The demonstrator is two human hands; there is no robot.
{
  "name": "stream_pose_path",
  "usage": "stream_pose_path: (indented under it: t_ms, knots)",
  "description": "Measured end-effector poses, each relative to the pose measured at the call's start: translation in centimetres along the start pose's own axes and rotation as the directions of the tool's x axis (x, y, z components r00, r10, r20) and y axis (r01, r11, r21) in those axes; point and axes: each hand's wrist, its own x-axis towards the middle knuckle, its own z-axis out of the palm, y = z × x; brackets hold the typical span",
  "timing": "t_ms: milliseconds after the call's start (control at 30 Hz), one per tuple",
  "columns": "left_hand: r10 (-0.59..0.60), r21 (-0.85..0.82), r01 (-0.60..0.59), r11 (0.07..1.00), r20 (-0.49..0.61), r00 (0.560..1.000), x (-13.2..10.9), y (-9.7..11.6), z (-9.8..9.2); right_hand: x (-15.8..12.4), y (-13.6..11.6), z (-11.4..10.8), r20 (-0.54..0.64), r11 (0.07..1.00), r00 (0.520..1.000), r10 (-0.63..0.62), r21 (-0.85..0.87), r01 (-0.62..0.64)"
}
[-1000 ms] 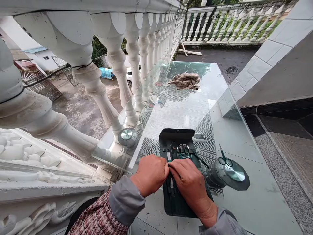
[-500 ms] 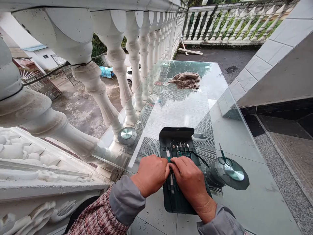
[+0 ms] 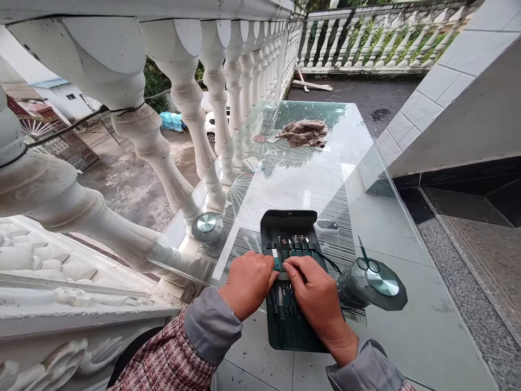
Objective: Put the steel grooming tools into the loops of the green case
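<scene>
A dark green manicure case (image 3: 299, 331) lies unfolded on the glass table, its top flap (image 3: 288, 218) raised. Nail clippers (image 3: 302, 243) and other small tools sit under its upper straps, and slim metal tools (image 3: 281, 296) lie in the lower half. A green-handled flat tool (image 3: 277, 262) stands in the upper left slot. My left hand (image 3: 250, 283) is closed at the case's left side, thumb near the green handle's lower end. Across from it, my right hand (image 3: 316, 293) pinches thumb and fingers together over the case's middle band. What either hand grips is hidden.
Small scissors (image 3: 368, 262) lie on the glass table (image 3: 391, 233) at right, above a round metal-topped leg. A dark oval item (image 3: 327, 225) is beyond the case. Farther off is a crumpled brown cloth (image 3: 303, 133). A white balustrade (image 3: 157, 146) runs along the left.
My hands have drawn slightly apart, showing more of the green handle and the middle of the case. The whole view has shifted a little.
</scene>
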Motion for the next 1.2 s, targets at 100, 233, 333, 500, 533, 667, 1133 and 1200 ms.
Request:
stream_pose_path:
  t_ms: [100,233,333,500,533,667,1133,1200]
  knots:
    - [0.009,0.010,-0.009,1.000,-0.008,1.000,0.3,0.2,0.1,-0.3,-0.1,-0.8,-0.029,0.996,0.999,0.046,0.078,-0.043]
    - [0.005,0.039,-0.004,0.999,-0.031,1.000,0.5,0.3,0.2,-1.2,-0.1,-1.5,0.027,0.993,0.998,0.054,0.106,-0.057]
    - [0.020,0.062,-0.015,0.998,-0.069,0.997,0.8,0.3,0.4,-1.7,-0.1,-1.7,0.038,0.990,0.998,0.054,0.125,-0.058]
    - [0.031,0.080,-0.021,0.997,-0.121,0.992,1.2,0.3,0.8,-1.9,-0.3,-1.6,0.029,0.991,0.998,0.056,0.124,-0.060]
    - [0.025,0.080,-0.015,0.997,-0.122,0.992,1.3,0.3,0.8,-1.9,-0.3,-1.5,0.032,0.991,0.998,0.057,0.122,-0.061]
    - [0.002,0.087,0.009,0.996,-0.125,0.992,1.4,0.2,0.9,-1.8,-0.3,-1.5,0.048,0.992,0.998,0.051,0.116,-0.056]
    - [0.017,0.095,-0.006,0.995,-0.117,0.993,1.0,0.0,0.5,-0.3,3.4,-6.6,-0.194,0.988,0.975,0.112,-0.082,-0.130]
    - [0.011,0.087,0.000,0.996,-0.124,0.992,0.9,0.1,0.1,0.0,5.9,-8.4,-0.202,0.949,0.955,0.217,-0.185,-0.254]
